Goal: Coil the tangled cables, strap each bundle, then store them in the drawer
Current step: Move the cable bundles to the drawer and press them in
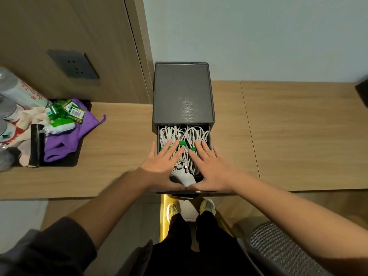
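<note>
A dark grey drawer box [183,92] stands on the wooden counter, its drawer [210,136] pulled out toward me. Inside lie several coiled white cable bundles [187,134], each bound by a green strap [182,144]. A white plug [184,178] shows at the drawer's near end. My left hand [162,164] lies flat on the left bundles with fingers straight and spread. My right hand [210,166] lies flat on the right bundles the same way. My hands cover the near half of the drawer.
A black tray [59,162] at the left holds a purple cloth [63,144], green packets, bottles and cans. A wall socket [73,65] sits on the wood panel behind. A dark object [363,92] is at the right edge. My feet show below the counter edge.
</note>
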Demonstrator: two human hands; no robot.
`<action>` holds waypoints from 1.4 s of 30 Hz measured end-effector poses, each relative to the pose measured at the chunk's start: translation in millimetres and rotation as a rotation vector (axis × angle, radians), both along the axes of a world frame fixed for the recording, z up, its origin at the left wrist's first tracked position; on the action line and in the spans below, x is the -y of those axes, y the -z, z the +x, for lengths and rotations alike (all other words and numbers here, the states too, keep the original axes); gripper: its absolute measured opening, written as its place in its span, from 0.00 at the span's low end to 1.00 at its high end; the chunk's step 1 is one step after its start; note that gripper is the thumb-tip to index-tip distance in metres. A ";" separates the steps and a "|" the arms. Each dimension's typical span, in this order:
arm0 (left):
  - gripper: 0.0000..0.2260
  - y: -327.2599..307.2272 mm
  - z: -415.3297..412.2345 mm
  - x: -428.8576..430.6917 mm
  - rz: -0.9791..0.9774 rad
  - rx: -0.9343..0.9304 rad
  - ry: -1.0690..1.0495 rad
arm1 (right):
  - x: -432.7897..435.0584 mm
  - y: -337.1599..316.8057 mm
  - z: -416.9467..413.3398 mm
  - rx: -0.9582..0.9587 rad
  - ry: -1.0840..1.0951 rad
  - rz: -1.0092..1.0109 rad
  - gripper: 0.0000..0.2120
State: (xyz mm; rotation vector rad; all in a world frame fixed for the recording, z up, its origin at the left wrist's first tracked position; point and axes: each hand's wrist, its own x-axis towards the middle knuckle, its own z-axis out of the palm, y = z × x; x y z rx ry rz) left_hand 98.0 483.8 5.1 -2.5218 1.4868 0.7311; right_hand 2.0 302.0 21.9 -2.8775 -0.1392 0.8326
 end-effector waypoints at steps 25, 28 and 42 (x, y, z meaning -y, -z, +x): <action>0.57 4.0 -5.7 8.7 0.003 0.039 0.014 | 22.5 9.4 30.6 0.139 0.035 -0.093 0.36; 0.56 1.0 -2.0 12.5 0.018 0.087 0.040 | 21.8 9.0 34.8 0.121 0.049 -0.079 0.36; 0.54 7.5 -6.4 6.5 -0.027 0.099 0.069 | 13.6 10.7 14.5 0.115 0.038 -0.053 0.37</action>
